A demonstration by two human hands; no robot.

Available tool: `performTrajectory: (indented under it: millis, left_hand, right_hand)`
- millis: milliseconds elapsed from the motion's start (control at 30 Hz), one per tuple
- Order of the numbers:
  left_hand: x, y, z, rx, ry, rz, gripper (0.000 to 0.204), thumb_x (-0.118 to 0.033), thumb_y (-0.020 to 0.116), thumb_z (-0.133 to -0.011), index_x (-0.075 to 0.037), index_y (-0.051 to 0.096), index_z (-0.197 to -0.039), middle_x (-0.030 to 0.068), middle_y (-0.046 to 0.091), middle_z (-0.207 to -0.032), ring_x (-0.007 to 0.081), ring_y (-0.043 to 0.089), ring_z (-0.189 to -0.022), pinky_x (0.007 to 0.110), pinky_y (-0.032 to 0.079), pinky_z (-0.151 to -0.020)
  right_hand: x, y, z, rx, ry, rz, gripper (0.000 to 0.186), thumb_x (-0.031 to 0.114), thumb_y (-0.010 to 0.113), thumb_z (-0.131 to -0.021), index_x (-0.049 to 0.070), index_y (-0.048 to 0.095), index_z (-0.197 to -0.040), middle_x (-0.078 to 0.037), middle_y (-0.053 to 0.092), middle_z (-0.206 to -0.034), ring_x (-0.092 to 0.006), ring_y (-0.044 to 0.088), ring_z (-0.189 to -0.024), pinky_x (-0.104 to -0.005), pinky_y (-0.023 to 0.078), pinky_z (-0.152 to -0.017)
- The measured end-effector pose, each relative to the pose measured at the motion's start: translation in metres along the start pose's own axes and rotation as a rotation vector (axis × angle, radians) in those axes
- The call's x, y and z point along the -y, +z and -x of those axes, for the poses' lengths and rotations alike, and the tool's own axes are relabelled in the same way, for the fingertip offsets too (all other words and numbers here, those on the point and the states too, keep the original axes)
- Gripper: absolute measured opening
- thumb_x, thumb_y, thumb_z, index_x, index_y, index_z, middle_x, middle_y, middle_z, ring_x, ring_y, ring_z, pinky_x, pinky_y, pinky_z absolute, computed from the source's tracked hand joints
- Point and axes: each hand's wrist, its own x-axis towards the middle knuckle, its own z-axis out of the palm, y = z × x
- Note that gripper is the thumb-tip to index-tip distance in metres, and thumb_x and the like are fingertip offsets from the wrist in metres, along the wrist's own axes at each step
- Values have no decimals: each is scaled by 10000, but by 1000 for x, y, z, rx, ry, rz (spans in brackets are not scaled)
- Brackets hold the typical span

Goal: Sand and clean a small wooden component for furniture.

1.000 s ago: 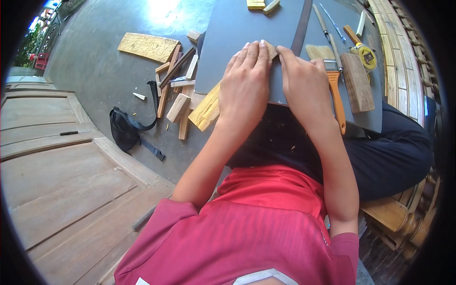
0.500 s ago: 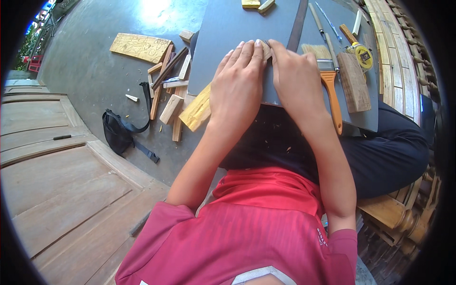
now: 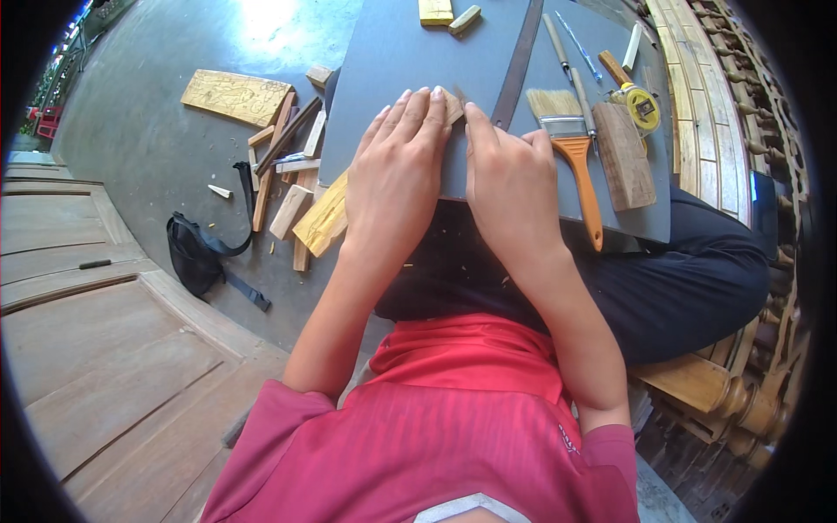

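Note:
My left hand (image 3: 397, 161) lies over a small light wood block (image 3: 452, 106) on the grey board (image 3: 405, 44), its fingers stretched and together, holding the block down. Most of the block is hidden beneath the fingers. Just right of it is my right hand (image 3: 514, 174), fingers curled and index finger forward. A thin, dark, pointed tip (image 3: 459, 91) shows beyond that index finger; whatever the right hand grips is otherwise hidden. Beside the right hand lies a flat brush (image 3: 575, 148) with an orange handle. A dark flat metal bar (image 3: 520, 70) lies ahead of it.
At the board's right are a thick wood block (image 3: 624, 157), a yellow tape measure (image 3: 643, 109) and slim tools (image 3: 582, 100). Left on the floor lie wood offcuts (image 3: 291, 209), a yellowish plank (image 3: 235, 98) and a black waist bag (image 3: 196, 253). Wooden panels (image 3: 113, 349) stand at left.
The whole view has shifted, so most things sit further left. My right hand has drawn slightly back from the small block, and a thin tip now shows between them.

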Motion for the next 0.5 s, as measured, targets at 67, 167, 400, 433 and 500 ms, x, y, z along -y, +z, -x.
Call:
performTrajectory:
  millis: [67,167,400,433,500]
  left_hand:
    - [0,1,-1,-6,20,-24,397,-176,566,-1090,19,652,-1425,216,674,-1429,377,626,-1354,460,468,-1170]
    - [-1,2,-2,-9,-2,3,398,-179,562,-1092,14,652,-1429,205,674,-1435,371,625,-1359,457,465,-1175]
    - [-2,2,-1,-11,-11,-48,391,-177,559,-1096,17,658,-1421,219,680,-1420,354,633,-1355,452,471,-1172]
    - [-2,2,-1,-17,2,-56,389,-178,559,-1097,18,660,-1417,219,682,-1418,351,634,-1355,451,471,-1171]
    - [-2,4,-1,-25,-14,-43,388,-179,560,-1097,19,663,-1414,215,684,-1418,350,634,-1356,448,471,-1171]
  right_hand:
    - [0,-1,-2,8,5,1,272,65,610,-945,-18,693,-1191,-119,777,-836,-252,762,-791,-386,480,-855]
    - [-7,12,-22,21,-4,-7,301,58,613,-939,-31,685,-1217,-117,773,-836,-255,758,-786,-389,476,-852]
    - [1,-9,5,50,32,-84,242,60,621,-950,-23,700,-1163,-134,771,-846,-284,754,-789,-405,483,-845]
    - [0,-9,2,43,34,-101,246,62,620,-959,-21,702,-1175,-138,770,-847,-292,751,-789,-409,482,-846]
    - [-3,-3,-6,33,38,-113,250,65,618,-968,-19,704,-1187,-142,769,-848,-300,748,-789,-413,482,-846]
